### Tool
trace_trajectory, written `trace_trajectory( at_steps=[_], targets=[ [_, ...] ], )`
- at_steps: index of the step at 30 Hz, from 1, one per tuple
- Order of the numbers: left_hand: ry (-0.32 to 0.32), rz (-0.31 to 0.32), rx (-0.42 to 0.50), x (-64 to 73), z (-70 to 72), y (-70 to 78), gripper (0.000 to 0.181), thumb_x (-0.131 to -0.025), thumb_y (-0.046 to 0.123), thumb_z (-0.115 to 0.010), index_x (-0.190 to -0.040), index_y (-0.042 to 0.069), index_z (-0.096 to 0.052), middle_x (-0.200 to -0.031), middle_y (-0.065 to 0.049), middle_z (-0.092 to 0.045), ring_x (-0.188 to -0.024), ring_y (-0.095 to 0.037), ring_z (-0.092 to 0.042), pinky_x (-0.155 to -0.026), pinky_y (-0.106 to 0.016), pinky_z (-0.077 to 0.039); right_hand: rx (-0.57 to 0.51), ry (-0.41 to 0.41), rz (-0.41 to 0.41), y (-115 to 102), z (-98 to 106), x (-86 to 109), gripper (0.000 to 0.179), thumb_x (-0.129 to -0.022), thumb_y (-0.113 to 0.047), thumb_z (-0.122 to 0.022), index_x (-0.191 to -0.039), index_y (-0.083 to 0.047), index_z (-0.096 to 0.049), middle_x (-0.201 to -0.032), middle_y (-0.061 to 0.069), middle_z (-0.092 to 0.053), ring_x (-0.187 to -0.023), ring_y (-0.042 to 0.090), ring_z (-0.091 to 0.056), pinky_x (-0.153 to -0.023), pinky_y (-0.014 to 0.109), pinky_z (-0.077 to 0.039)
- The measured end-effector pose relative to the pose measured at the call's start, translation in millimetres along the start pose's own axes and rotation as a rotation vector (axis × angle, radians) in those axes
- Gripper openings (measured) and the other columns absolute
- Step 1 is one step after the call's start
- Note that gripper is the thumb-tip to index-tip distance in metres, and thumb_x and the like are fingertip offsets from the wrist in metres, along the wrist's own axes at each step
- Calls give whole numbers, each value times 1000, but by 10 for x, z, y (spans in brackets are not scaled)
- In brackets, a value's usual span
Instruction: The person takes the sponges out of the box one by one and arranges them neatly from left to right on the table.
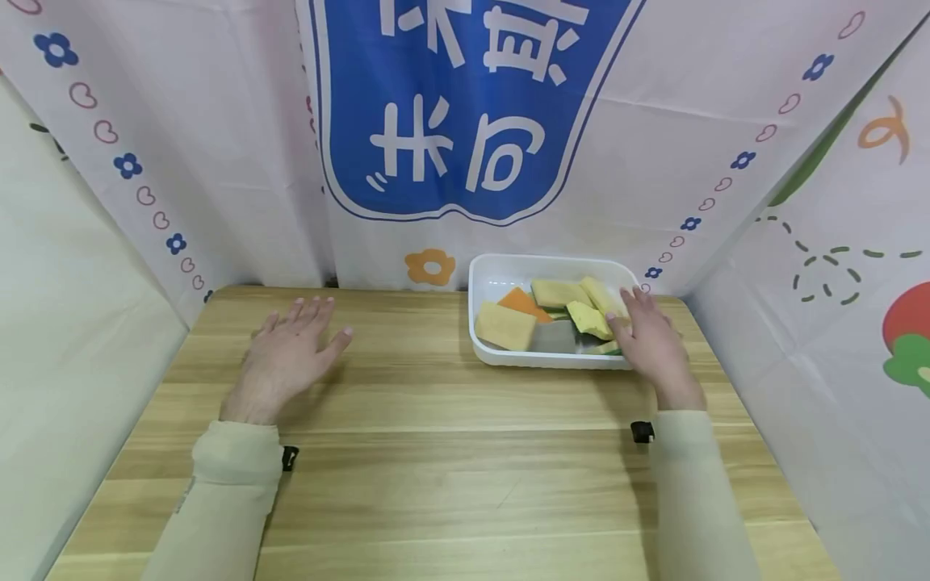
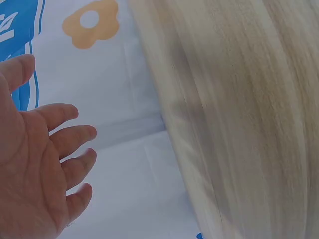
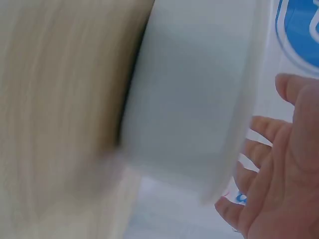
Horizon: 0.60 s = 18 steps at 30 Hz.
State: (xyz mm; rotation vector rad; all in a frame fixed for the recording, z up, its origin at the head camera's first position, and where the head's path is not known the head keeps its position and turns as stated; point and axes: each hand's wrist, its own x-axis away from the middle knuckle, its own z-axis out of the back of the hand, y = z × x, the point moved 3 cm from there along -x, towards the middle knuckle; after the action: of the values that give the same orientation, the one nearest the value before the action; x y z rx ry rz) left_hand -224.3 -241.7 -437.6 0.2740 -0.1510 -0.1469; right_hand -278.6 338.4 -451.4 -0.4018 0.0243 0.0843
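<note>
A white rectangular tub (image 1: 552,361) stands at the back right of the wooden table. Inside it lie several cut pieces: a pale yellow slab (image 1: 506,325), an orange piece (image 1: 525,303), a yellow-green chunk (image 1: 588,319) and a grey flat piece (image 1: 554,337). My right hand (image 1: 651,339) is over the tub's right end, fingers spread and palm down, with nothing held. In the right wrist view its fingers reach past the tub's rim (image 3: 249,89). My left hand (image 1: 288,355) hovers palm down above the table's back left, fingers straight and holding nothing.
The wooden table (image 1: 436,468) ends at a white cloth backdrop (image 1: 392,250) with a blue printed panel (image 1: 465,121). Cloth walls flank both sides. A small black clip (image 1: 643,432) shows beside the right sleeve, another black piece (image 1: 290,457) beside the left.
</note>
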Motion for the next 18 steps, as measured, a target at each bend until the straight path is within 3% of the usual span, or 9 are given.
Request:
trace_trajectory(
  at_steps=[5, 9, 18],
  targets=[
    [9, -6, 3, -1, -19, 44, 95, -122, 74, -24, -188, 6, -14, -194, -29, -11, -182, -56, -7, -147, -76, 2, -269, 72, -131, 283, 12, -32, 78, -127, -49, -37, -188, -6, -14, -195, 29, -14, -179, 61, -19, -144, 82, -19],
    [9, -11, -3, -10, -47, 77, 96, -122, 75, -24, -187, 5, -16, -194, -29, -12, -182, -56, -8, -148, -76, 1, -473, 107, -266, 440, -7, -53, 74, -127, -46, -30, -189, -7, -14, -194, 28, -21, -180, 56, -23, -147, 75, -23],
    [3, -18, -6, -27, -72, 118, 93, -123, 71, -29, -187, 5, -17, -193, -29, -13, -182, -56, -9, -148, -76, 0, -651, 110, -401, 512, -54, -68, 68, -128, -39, -22, -185, -2, -28, -194, 25, -25, -183, 48, -23, -151, 66, -22]
  ],
)
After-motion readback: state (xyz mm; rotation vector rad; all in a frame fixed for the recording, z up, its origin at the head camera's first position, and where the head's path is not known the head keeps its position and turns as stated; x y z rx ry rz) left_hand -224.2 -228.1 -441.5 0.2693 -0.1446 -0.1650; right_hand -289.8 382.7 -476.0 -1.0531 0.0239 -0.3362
